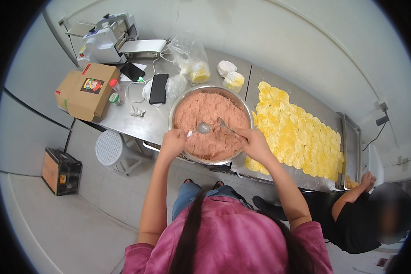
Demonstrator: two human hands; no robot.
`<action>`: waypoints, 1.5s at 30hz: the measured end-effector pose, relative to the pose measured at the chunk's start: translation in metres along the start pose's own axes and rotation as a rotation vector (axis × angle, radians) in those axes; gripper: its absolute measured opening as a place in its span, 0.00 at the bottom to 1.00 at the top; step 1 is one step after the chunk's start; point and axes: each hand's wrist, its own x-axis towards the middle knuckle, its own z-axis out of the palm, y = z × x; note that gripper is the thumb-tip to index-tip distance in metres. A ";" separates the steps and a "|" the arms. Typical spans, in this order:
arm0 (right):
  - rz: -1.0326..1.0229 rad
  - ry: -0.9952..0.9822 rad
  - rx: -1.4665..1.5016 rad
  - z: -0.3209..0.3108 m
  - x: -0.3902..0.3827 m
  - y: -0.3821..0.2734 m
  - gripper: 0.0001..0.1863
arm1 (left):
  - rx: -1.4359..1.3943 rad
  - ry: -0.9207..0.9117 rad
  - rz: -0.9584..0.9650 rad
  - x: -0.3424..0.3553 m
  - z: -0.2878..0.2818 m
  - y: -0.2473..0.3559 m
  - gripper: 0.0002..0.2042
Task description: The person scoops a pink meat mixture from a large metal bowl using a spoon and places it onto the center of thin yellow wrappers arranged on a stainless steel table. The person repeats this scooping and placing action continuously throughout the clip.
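Observation:
A large metal bowl (172,118) stands in front of me, filled with pink minced meat (210,107). Over its left part, my left hand (173,142) is closed on the handle of a small round metal spoon (204,128). My right hand (254,143) grips a fork (221,122) at the bowl's right side, its tines down at the meat. The spoon's round head lies close to the meat; whether it touches, I cannot tell. Right of the bowl, many thin round yellow wrappers (297,132) overlap in rows across the table.
Behind the bowl are a plastic bag (187,57) and stacks of white and yellow rounds (233,81). To the left lie a phone (158,89), small jars (114,97), a cardboard box (87,89) and a machine (107,43). A stool (109,148) stands below; a co-worker (351,214) is at right.

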 end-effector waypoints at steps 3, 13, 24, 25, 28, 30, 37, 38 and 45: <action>-0.103 0.041 -0.445 0.016 -0.007 -0.001 0.22 | -0.266 -0.117 -0.145 0.003 0.002 0.006 0.17; -0.172 0.254 -0.594 0.029 -0.041 0.005 0.28 | -0.506 -0.116 -0.327 0.002 0.008 0.022 0.15; -0.096 0.397 -0.695 0.051 -0.045 0.000 0.28 | -0.518 -0.119 -0.238 -0.002 0.014 0.044 0.15; -0.107 0.423 -0.662 0.050 -0.046 0.001 0.28 | -0.546 -0.120 -0.254 -0.002 0.014 0.044 0.15; -0.026 0.387 -0.564 0.041 -0.051 0.007 0.27 | -0.656 -0.145 -0.312 -0.003 0.017 0.043 0.14; -0.044 0.405 -0.525 0.036 -0.048 0.001 0.26 | -0.584 -0.130 -0.259 0.000 0.015 0.047 0.14; -0.117 0.408 -0.660 0.052 -0.039 0.002 0.26 | -0.488 -0.089 -0.156 0.001 0.019 0.050 0.16; -0.098 0.398 -0.642 0.054 -0.039 0.004 0.25 | -0.464 -0.061 -0.118 0.002 0.023 0.044 0.16; 0.230 0.186 -0.333 0.033 -0.017 0.017 0.17 | 0.301 0.106 0.066 -0.002 0.025 0.036 0.14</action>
